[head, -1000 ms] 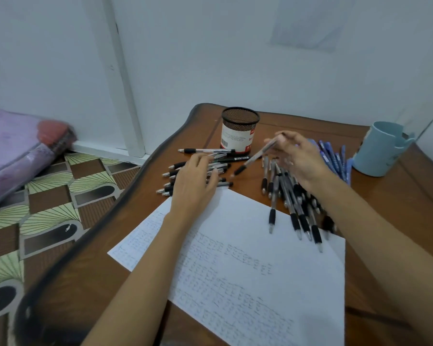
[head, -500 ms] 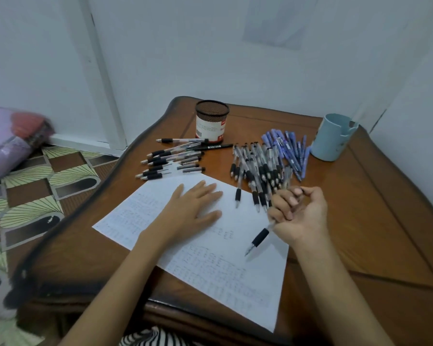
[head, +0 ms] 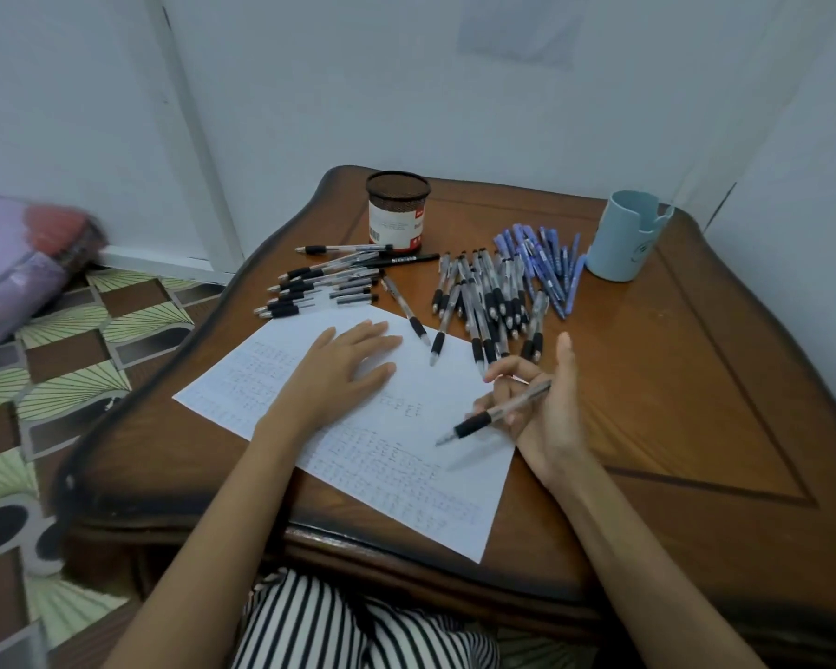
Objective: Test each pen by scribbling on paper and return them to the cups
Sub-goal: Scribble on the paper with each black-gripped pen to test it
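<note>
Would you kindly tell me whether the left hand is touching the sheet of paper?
Touching. The head view shows the left hand lying palm down on the paper, fingers straight and spread, with no gap visible beneath it.

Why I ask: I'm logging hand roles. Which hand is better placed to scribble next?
Right. The right hand holds a pen, tip pointing at the paper; the left hand lies flat on it, holding no pen.
</note>
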`<state>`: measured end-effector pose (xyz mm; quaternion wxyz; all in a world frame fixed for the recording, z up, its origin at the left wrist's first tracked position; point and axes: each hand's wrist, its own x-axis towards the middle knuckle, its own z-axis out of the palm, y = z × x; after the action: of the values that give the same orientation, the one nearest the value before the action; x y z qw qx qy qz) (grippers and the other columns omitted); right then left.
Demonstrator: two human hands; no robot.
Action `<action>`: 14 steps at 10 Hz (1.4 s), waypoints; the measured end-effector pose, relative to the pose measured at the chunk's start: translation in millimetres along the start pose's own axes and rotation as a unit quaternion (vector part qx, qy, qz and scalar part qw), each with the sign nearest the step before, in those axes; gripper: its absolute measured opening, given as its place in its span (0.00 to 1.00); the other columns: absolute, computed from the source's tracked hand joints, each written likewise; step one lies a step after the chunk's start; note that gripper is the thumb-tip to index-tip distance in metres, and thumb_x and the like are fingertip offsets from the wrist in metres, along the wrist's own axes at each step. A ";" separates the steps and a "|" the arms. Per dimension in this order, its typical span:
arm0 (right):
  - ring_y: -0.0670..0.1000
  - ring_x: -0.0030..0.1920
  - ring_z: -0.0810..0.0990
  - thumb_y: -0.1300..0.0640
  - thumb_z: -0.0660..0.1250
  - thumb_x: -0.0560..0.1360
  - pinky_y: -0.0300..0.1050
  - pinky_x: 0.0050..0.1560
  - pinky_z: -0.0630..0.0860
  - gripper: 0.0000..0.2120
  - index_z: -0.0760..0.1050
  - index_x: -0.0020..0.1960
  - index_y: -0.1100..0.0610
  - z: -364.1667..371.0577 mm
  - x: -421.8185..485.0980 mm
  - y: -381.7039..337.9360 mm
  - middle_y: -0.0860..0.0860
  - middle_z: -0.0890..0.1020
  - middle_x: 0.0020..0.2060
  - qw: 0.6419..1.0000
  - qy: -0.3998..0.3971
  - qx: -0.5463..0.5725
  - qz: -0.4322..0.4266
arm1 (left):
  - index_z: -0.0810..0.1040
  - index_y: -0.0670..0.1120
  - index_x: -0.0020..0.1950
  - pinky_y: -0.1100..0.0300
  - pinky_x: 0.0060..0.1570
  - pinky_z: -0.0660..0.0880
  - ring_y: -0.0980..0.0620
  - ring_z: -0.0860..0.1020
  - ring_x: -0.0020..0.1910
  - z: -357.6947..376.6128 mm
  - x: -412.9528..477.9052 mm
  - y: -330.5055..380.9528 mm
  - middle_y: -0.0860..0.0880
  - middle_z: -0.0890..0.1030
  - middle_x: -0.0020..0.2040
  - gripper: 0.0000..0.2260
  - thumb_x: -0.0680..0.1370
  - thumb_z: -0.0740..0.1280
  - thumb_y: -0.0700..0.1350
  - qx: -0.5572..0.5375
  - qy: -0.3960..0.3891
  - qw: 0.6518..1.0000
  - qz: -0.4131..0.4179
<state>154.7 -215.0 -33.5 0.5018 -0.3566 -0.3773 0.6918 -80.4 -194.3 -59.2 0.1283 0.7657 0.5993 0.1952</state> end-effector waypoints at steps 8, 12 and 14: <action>0.42 0.23 0.71 0.63 0.70 0.74 0.30 0.29 0.64 0.22 0.68 0.23 0.56 14.0 -11.4 26.5 0.46 0.72 0.19 0.907 -0.109 -0.382 -0.143 | 0.67 0.55 0.72 0.51 0.74 0.47 0.57 0.57 0.75 0.0 1.1 4.3 0.56 0.62 0.75 0.19 0.81 0.58 0.53 -0.005 0.013 1.000 -0.011; 0.45 0.26 0.70 0.62 0.68 0.74 0.35 0.31 0.66 0.21 0.68 0.24 0.54 15.4 -12.1 28.3 0.54 0.75 0.22 0.900 -0.099 -0.394 -0.160 | 0.67 0.55 0.71 0.50 0.75 0.48 0.56 0.57 0.75 0.3 1.7 5.0 0.55 0.63 0.74 0.18 0.81 0.58 0.53 -0.004 0.017 1.000 -0.012; 0.43 0.25 0.70 0.64 0.68 0.74 0.34 0.30 0.65 0.22 0.68 0.24 0.53 14.0 -9.7 30.2 0.46 0.74 0.21 0.899 -0.080 -0.396 -0.171 | 0.67 0.56 0.71 0.50 0.75 0.49 0.56 0.58 0.74 0.3 2.5 4.3 0.55 0.63 0.74 0.18 0.81 0.58 0.53 -0.003 0.016 1.000 -0.014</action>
<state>132.0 -233.0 -52.5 0.3976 -0.3997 -0.7140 0.4152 -76.0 -193.0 -57.2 0.1233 0.7538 0.6113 0.2072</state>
